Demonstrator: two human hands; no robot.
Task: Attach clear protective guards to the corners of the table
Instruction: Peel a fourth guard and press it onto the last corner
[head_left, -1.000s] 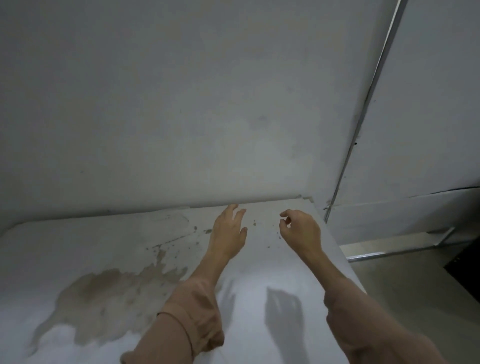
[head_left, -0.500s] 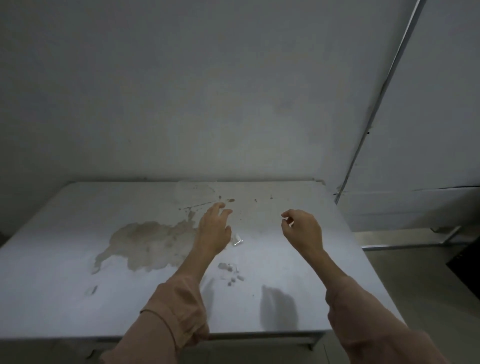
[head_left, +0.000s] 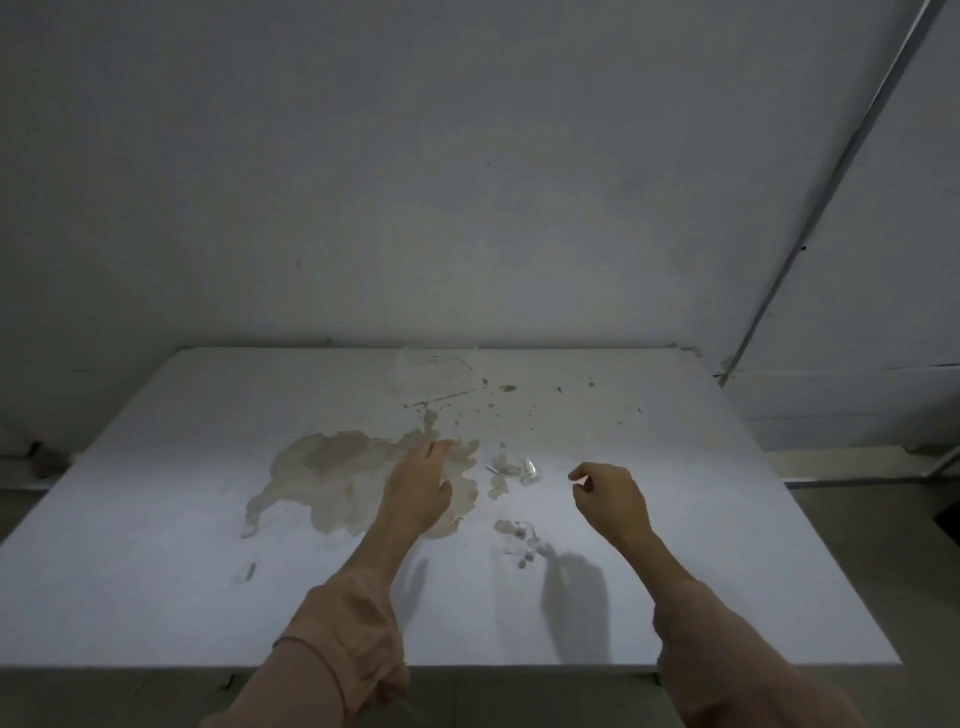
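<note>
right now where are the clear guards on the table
In the head view the clear guards lie loose mid-table, between the left hand and right hand, just right of the brown stain; a few more pieces sit nearer the front edge.

Dim room, grey wall, concrete floor.

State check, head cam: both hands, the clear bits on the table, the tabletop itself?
left hand: open, fingers extended, palm down over the brown stain, empty
right hand: loosely curled, no object visible in it
small clear plastic pieces: loose on the table between the hands, unheld
white rectangular table: top stained, speckled toward the back
</note>
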